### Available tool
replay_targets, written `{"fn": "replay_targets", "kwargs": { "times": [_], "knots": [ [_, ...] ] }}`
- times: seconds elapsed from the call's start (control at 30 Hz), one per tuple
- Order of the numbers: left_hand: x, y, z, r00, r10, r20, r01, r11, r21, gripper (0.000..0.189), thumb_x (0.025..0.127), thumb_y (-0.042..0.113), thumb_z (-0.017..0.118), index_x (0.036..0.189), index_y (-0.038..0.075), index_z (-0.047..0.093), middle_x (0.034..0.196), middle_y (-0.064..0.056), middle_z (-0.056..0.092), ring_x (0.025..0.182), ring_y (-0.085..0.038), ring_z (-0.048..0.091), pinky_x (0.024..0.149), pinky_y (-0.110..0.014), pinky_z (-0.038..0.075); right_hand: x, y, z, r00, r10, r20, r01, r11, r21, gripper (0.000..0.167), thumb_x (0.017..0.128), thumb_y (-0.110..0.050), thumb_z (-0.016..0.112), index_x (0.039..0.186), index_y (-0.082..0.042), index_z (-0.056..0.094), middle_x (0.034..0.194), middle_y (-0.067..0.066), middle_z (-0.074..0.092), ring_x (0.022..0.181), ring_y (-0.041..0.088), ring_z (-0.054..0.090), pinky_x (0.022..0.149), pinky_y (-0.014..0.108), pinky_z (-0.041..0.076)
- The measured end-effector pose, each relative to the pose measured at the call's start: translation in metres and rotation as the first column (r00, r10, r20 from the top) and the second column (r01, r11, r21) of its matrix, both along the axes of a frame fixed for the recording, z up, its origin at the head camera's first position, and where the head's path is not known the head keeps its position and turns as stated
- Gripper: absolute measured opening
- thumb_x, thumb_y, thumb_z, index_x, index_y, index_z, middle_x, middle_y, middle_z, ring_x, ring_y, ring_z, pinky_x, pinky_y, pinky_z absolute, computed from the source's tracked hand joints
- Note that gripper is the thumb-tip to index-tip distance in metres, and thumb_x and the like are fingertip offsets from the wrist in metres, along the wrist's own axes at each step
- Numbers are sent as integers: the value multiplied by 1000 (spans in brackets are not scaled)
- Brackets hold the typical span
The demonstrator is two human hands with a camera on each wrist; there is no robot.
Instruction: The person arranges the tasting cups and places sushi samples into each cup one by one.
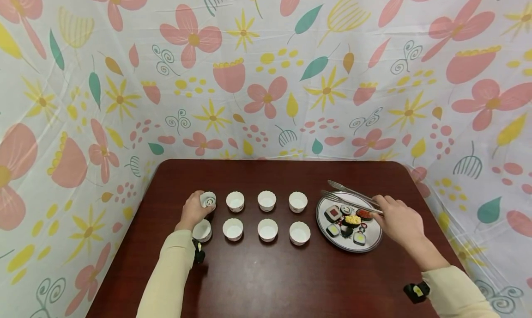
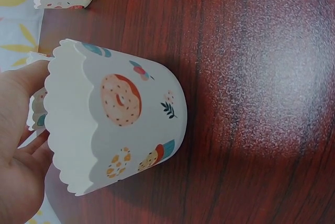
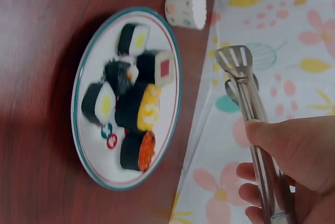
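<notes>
Head view: R hand (image 1: 401, 221) grips tongs (image 1: 353, 192), long axis slanting fwd-left; sushi (image 1: 352, 221) on plate (image 1: 342, 245) lies just L of it, R's nearer. L hand (image 1: 193, 211) holds back-L cup (image 1: 204, 198).

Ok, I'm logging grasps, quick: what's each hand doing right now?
Left hand: holding the back row's leftmost cup.
Right hand: holding metal tongs.
</notes>
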State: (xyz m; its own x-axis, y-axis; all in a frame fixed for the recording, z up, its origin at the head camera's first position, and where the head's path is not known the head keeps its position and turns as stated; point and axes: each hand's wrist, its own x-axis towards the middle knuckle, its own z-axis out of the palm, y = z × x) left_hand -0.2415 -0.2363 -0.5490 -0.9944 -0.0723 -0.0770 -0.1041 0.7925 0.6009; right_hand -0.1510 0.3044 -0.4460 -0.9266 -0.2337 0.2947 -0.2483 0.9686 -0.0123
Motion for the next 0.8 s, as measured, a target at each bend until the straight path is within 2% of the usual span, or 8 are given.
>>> {"fn": "replay_targets", "kwargs": {
  "times": [0.3,0.57,0.8],
  "knots": [
    [0,-1,0,1000,-3,-1,3,1000,4,65,80,22,70,134,2,39,126,-21,48,108,-38,51,83,-49,45,2,22,3,995,-49,87,51,999,-12,32,77,-21,69,102,-8,54,86,15,59,69,36,57,43,43,39],
    [-1,-1,-1,1000,-11,0,11,1000,4,66,80,22,70,134,2,39,127,-21,47,109,-38,51,83,-49,45,1,31,3,977,-82,196,74,996,44,32,79,-23,68,102,-7,52,86,14,59,72,36,56,44,45,40],
    [-1,-2,-1,1000,-11,6,11,1000,8,66,81,22,69,135,1,38,129,-22,46,109,-39,51,83,-50,45,-3,33,1,973,-76,220,61,995,72,29,78,-22,69,96,-6,52,84,13,59,72,36,56,47,47,41]
  ]
}}
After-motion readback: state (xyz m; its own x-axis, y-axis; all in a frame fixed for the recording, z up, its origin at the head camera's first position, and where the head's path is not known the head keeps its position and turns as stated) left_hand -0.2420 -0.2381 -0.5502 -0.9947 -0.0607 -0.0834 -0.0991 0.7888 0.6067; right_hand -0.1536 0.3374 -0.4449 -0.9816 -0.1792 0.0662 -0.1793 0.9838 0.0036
